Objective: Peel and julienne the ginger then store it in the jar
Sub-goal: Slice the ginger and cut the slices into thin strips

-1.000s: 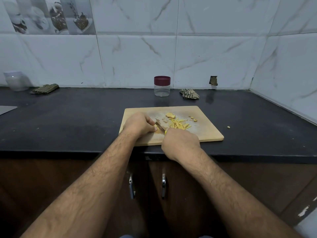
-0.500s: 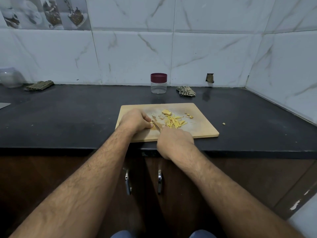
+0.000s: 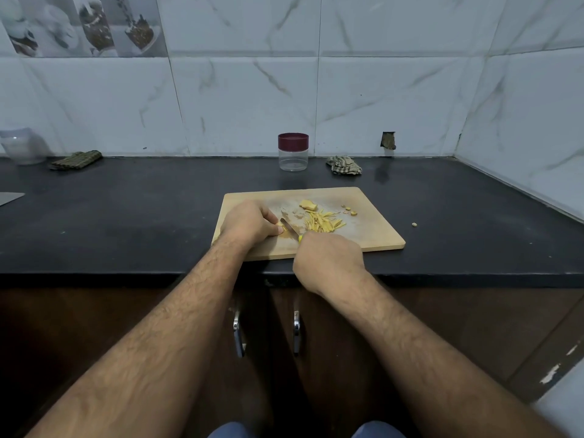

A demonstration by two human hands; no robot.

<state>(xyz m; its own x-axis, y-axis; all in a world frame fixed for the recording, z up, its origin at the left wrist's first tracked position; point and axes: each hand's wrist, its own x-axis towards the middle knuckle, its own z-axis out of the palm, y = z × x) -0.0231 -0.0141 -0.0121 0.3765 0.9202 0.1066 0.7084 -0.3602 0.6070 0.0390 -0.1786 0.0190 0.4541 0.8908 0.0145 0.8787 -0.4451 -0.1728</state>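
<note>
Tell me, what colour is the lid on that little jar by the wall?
Dark red, maroon; the lid tops the clear jar, seen in the head view.

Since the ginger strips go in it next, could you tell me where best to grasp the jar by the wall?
Probably round the clear body of the jar, below its maroon lid, from the front: it stands upright with the wall close behind.

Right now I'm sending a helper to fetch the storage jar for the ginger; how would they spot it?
Follow the black counter back to the tiled wall, straight behind the wooden cutting board. There stands the jar, small and clear, left of a crumpled cloth. Its maroon lid sets it apart.
</note>
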